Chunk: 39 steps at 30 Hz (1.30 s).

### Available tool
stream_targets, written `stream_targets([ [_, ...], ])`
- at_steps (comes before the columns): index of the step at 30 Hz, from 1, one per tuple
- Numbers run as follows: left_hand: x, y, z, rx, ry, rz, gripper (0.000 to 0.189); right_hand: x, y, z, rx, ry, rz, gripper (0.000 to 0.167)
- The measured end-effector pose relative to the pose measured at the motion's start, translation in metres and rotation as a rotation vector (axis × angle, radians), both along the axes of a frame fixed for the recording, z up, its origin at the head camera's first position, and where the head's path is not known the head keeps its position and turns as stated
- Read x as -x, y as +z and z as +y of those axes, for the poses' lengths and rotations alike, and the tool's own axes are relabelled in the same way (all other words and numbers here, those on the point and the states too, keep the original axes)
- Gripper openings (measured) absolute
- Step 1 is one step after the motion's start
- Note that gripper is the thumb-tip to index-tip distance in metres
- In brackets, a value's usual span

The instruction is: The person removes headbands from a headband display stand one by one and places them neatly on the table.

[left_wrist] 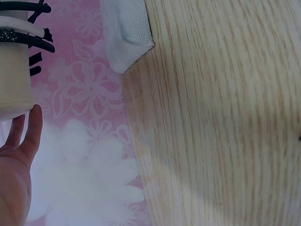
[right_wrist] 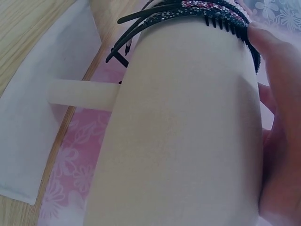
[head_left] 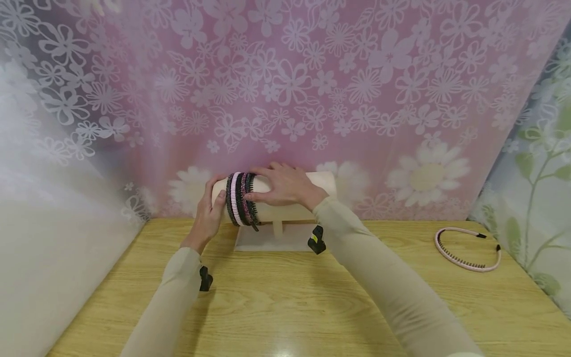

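Note:
A cream padded roll (head_left: 290, 213) lies sideways on the post of a display stand with a pale flat base (head_left: 285, 243). Several headbands (head_left: 241, 198), dark, pale pink and glittery, sit side by side round its left part. My left hand (head_left: 207, 218) touches the roll's left end, its fingers (left_wrist: 34, 129) fairly straight in the left wrist view. My right hand (head_left: 287, 186) reaches over the top of the roll. Its thumb and forefinger hold the rightmost toothed, glittery headband (right_wrist: 197, 13); its other fingers are partly hidden behind the roll.
A pink toothed headband (head_left: 468, 263) with dark tips lies on the wood-grain table (head_left: 276, 297) at the right. A pink curtain with a flower print (head_left: 285, 89) hangs behind the stand. A pale wall (head_left: 67, 238) borders the left side.

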<state>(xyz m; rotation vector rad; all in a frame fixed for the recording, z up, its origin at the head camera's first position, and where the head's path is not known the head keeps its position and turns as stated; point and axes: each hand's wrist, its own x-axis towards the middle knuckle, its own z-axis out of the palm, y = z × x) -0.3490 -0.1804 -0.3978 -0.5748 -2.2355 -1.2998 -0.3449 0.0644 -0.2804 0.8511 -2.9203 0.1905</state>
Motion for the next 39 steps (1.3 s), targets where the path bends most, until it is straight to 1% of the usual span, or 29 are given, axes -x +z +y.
stream_targets([
  [4, 0.0, 0.0, 0.0, -0.002, 0.003, 0.007, 0.049, -0.002, 0.0, 0.001, 0.016, 0.001, 0.006, 0.084],
  [9, -0.001, 0.0, 0.001, -0.024, -0.004, -0.005, 0.048, -0.003, 0.001, 0.003, 0.03, 0.015, 0.004, 0.079],
  [15, -0.001, 0.001, 0.002, -0.029, -0.01, -0.008, 0.047, -0.004, 0.002, 0.005, 0.048, 0.034, -0.007, 0.077],
  [21, -0.001, 0.001, 0.001, -0.013, -0.006, 0.004, 0.047, -0.004, 0.001, 0.009, 0.108, 0.057, -0.033, 0.079],
  [26, -0.002, 0.0, 0.002, -0.016, -0.002, 0.009, 0.048, -0.004, 0.0, 0.012, 0.141, 0.081, -0.035, 0.079],
  [33, -0.002, 0.0, 0.002, 0.0, 0.011, 0.003, 0.048, -0.005, 0.001, 0.013, 0.131, 0.09, -0.035, 0.084],
  [39, -0.002, 0.0, 0.002, 0.001, 0.009, 0.006, 0.048, -0.006, 0.001, 0.017, 0.126, 0.106, -0.017, 0.088],
])
